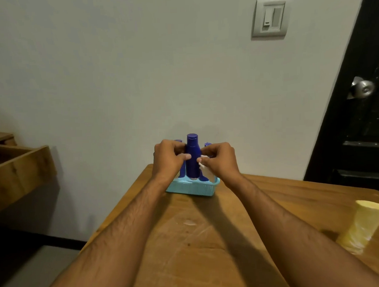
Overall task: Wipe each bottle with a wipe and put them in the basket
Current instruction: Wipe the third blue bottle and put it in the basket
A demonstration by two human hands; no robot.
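Pale grey wall [116, 70] backs the wooden table [199, 240] I am watching. Left of both hands, a wooden shelf [20, 166] is cut off by the frame edge. My left hand [168, 160] curls round a tall dark blue plastic bottle [193, 156], held upright over the light blue plastic basket [192, 187] beneath the hands. More blue bottles stand in the basket, mostly hidden behind the fingers; I cannot count them. My right hand [219, 160] pinches a white wipe [206, 169] against the bottle's side. Right of the hands stands a yellow roll [363, 224].
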